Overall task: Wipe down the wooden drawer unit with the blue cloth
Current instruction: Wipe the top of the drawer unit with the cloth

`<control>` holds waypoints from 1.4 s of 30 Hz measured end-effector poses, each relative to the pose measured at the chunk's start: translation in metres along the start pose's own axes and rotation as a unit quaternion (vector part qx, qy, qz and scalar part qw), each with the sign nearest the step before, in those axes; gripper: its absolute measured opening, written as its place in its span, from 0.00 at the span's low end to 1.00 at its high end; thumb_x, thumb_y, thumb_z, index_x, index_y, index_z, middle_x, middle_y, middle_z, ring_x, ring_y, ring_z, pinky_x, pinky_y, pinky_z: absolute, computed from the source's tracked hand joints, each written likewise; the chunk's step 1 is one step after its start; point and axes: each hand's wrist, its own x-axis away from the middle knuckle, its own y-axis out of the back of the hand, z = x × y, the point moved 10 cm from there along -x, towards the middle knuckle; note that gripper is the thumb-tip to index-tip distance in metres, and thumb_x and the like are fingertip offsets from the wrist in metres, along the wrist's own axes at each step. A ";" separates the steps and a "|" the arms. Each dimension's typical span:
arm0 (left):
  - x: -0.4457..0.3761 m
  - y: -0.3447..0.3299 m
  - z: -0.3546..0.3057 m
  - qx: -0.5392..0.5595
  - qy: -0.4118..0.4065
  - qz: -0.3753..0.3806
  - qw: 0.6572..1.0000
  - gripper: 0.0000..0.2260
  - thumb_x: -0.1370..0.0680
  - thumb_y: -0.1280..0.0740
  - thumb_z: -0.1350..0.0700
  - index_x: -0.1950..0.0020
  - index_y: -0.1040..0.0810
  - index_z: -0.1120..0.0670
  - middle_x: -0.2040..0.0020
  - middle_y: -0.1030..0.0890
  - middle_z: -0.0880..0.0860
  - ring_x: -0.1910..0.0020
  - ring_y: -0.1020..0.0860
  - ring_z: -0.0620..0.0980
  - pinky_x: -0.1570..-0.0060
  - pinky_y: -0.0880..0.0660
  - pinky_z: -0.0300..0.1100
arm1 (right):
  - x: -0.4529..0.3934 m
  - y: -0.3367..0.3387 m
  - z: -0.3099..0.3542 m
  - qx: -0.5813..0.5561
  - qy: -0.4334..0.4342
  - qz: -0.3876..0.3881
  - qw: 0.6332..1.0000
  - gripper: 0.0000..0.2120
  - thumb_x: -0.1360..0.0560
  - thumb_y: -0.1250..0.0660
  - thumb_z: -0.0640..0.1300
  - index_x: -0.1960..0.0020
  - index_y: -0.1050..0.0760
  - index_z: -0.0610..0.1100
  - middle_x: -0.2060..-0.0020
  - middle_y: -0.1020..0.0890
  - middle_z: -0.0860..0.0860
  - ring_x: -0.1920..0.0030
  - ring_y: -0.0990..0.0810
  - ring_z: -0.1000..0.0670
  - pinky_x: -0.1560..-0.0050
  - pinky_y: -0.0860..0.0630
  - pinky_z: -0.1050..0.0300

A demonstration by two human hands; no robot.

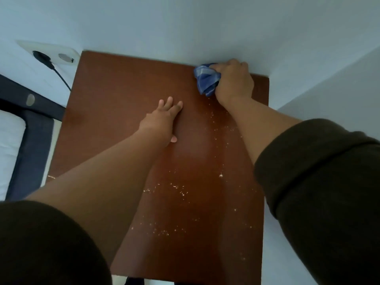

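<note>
Blue cloth (pixel 206 80) is bunched up in the right hand (pixel 234 81), which is closed tight around it. That hand presses the cloth on the far right corner of the wooden drawer unit (pixel 115 89), right by the wall (pixel 185 23). The left hand (pixel 162 122) lies flat on the middle of the top, fingers spread and holding nothing. Little white crumbs (pixel 176 190) are dotted over the near part of the top. On the left are a wall socket (pixel 51 54) with a black plug and a bed (pixel 22 140).
</note>
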 end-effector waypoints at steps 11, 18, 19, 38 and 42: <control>-0.001 -0.003 0.001 0.015 0.003 -0.001 1.000 0.47 0.30 0.26 0.61 0.23 0.55 0.43 0.22 0.59 0.47 0.23 0.57 0.51 0.27 0.44 0.57 | -0.011 -0.019 0.001 0.051 0.004 0.063 0.997 0.18 0.19 0.43 0.47 0.30 0.31 0.56 0.35 0.32 0.45 0.32 0.37 0.40 0.42 0.28 0.49; 0.005 0.000 -0.002 0.004 -0.009 -0.024 1.000 0.46 0.29 0.27 0.60 0.23 0.55 0.44 0.22 0.58 0.49 0.23 0.56 0.52 0.28 0.43 0.58 | 0.067 -0.019 0.006 0.029 0.000 0.073 0.997 0.15 0.19 0.43 0.49 0.34 0.28 0.58 0.41 0.30 0.47 0.36 0.34 0.43 0.44 0.29 0.50; 0.008 0.001 -0.003 0.003 -0.004 -0.034 0.999 0.44 0.28 0.28 0.60 0.23 0.54 0.45 0.22 0.57 0.49 0.23 0.55 0.52 0.28 0.43 0.57 | 0.083 -0.021 0.007 0.026 -0.002 0.080 0.996 0.15 0.19 0.43 0.48 0.34 0.28 0.58 0.41 0.30 0.47 0.37 0.34 0.43 0.44 0.29 0.50; 0.058 -0.019 -0.032 -0.011 -0.014 -0.058 0.998 0.31 0.21 0.36 0.55 0.23 0.48 0.48 0.22 0.50 0.53 0.23 0.50 0.54 0.29 0.40 0.53 | 0.212 -0.012 -0.007 0.002 0.022 0.108 0.994 0.17 0.19 0.43 0.44 0.34 0.28 0.59 0.44 0.27 0.50 0.41 0.31 0.46 0.50 0.28 0.55; 0.036 -0.005 -0.058 0.011 -0.034 -0.068 0.997 0.35 0.23 0.33 0.54 0.23 0.49 0.49 0.22 0.53 0.53 0.23 0.53 0.53 0.27 0.43 0.53 | 0.154 0.018 -0.040 -0.006 0.003 0.043 0.999 0.17 0.19 0.42 0.45 0.34 0.27 0.58 0.42 0.26 0.49 0.40 0.31 0.44 0.47 0.28 0.54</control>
